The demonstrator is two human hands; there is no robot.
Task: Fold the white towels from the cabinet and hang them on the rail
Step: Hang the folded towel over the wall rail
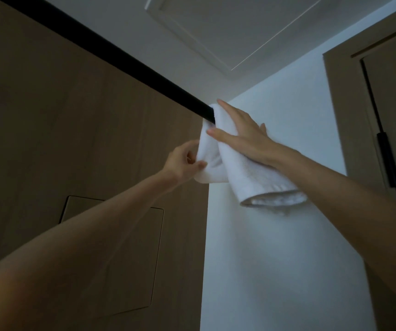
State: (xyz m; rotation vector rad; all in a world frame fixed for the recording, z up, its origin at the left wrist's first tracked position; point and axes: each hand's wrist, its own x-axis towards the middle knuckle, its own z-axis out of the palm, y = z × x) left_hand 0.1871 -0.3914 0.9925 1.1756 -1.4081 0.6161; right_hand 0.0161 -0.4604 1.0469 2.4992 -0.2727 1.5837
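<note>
View from below toward the ceiling. A folded white towel hangs draped over the far end of a black rail, which runs diagonally from the upper left to the corner where a wood-panelled wall meets a white wall. One half of the towel falls on the left side of the rail, the other on the right, its doubled lower edge showing at bottom right. The left hand pinches the lower left portion of the towel between thumb and curled fingers. The right hand lies flat against the right half, fingers straight and spread, fingertips reaching the rail. A rectangular access panel is set into the wood wall; a dark door frame with a black closer arm stands at right.
</note>
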